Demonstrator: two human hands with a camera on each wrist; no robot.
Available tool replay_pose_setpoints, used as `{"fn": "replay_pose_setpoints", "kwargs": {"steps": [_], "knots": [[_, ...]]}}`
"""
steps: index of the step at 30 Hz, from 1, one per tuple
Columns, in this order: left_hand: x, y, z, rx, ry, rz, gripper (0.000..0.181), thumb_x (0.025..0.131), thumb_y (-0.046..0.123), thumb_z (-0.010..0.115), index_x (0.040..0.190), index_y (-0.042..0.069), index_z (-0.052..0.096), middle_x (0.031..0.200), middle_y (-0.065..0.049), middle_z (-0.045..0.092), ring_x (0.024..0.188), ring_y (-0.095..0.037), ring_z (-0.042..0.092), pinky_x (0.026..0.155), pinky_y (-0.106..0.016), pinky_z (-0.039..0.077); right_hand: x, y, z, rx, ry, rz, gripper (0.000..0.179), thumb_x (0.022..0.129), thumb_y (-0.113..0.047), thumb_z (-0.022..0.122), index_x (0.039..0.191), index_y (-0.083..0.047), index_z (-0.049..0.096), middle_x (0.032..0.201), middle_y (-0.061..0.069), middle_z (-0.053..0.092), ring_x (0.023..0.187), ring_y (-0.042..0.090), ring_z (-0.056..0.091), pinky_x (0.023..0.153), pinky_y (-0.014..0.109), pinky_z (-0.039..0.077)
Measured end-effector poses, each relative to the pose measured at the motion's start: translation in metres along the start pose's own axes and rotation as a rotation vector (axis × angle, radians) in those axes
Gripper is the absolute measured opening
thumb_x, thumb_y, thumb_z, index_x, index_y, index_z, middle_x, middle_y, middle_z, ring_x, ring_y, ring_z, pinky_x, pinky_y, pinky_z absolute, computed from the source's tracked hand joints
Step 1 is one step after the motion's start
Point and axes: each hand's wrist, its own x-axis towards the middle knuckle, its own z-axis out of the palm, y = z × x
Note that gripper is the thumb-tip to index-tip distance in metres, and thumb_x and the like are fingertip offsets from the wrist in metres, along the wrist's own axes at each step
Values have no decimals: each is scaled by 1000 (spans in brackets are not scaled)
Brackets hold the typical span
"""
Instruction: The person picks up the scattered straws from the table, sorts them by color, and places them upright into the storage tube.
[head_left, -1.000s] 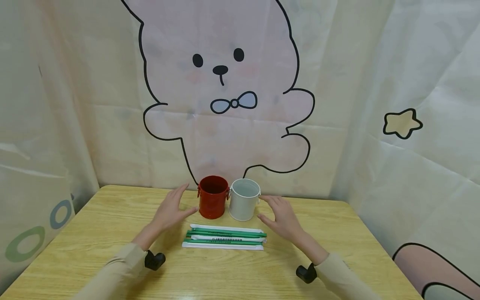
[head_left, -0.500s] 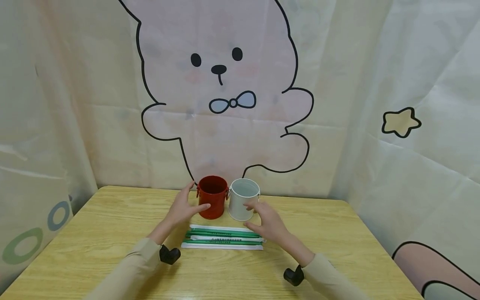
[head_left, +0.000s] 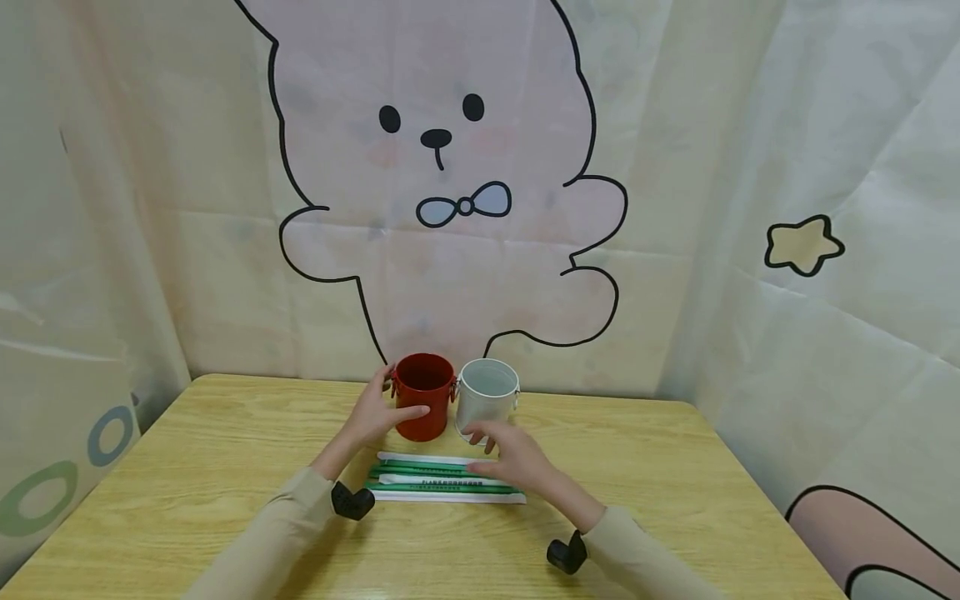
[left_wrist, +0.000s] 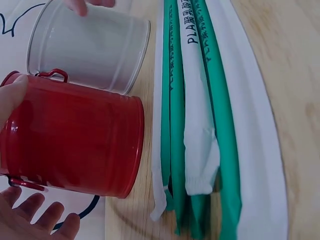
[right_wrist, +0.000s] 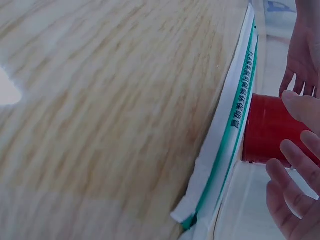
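A small red metal bucket (head_left: pixel 423 398) and a white one (head_left: pixel 486 392) stand upright side by side at the back of the table. My left hand (head_left: pixel 375 410) is spread about the red bucket, thumb across its front near the rim and fingers off its left side. In the left wrist view, a gap shows between those fingers (left_wrist: pixel 42 212) and the red wall. Several wrapped straws (head_left: pixel 442 497), green and white with printed lettering, lie in a row before the buckets. Over their right end hovers my right hand (head_left: pixel 517 454), fingers loosely bent with nothing between them, overlapping the white bucket's base.
The pale wooden table (head_left: pixel 450 550) reaches back to a printed cloth (head_left: pixel 645 333) hanging behind it. More cloth hangs at both sides. A black wrist mount (head_left: pixel 352 502) sits at my left cuff, another (head_left: pixel 566 554) at my right.
My left hand has moved right to surround the red bucket. My right hand has come left and nearer, from beside the white bucket to over the straws. Buckets and straws stay put.
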Motion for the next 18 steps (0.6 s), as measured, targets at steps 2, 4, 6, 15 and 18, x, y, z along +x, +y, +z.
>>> {"fn": "replay_pose_setpoints", "kwargs": {"steps": [2, 4, 6, 15, 18], "knots": [[2, 0, 2, -18, 2, 1, 96, 69, 38, 76, 142, 11, 20, 143, -12, 33, 130, -34, 32, 100, -57, 34, 1, 1, 3, 22, -29, -4, 47, 75, -33, 72, 117, -16, 56, 102, 3, 65, 80, 15, 59, 65, 18, 47], [3, 0, 3, -39, 3, 0, 95, 68, 38, 77, 141, 12, 22, 141, -11, 35, 129, -33, 33, 100, -56, 34, 3, 2, 6, 35, -53, -7, 47, 75, -34, 72, 115, -15, 57, 101, 2, 66, 79, 14, 59, 65, 16, 47], [5, 0, 5, -59, 5, 1, 93, 68, 37, 77, 140, 12, 24, 140, -11, 36, 128, -32, 34, 100, -56, 34, 4, 3, 9, 41, -73, -1, 47, 74, -35, 72, 114, -15, 57, 100, 0, 66, 79, 13, 59, 64, 15, 47], [10, -2, 11, -132, 26, -6, 91, 67, 32, 79, 138, 14, 26, 139, -8, 37, 128, -30, 35, 102, -52, 35, 8, 1, 13, 83, -140, 28, 45, 72, -36, 73, 110, -16, 60, 90, -1, 67, 74, 8, 57, 65, 17, 46], [10, -1, 14, -142, 37, -1, 91, 66, 31, 79, 137, 13, 25, 139, -8, 37, 127, -30, 36, 102, -51, 36, 9, 3, 15, 98, -152, 30, 44, 72, -36, 74, 109, -17, 60, 88, -1, 66, 72, 6, 56, 65, 16, 46]]}}
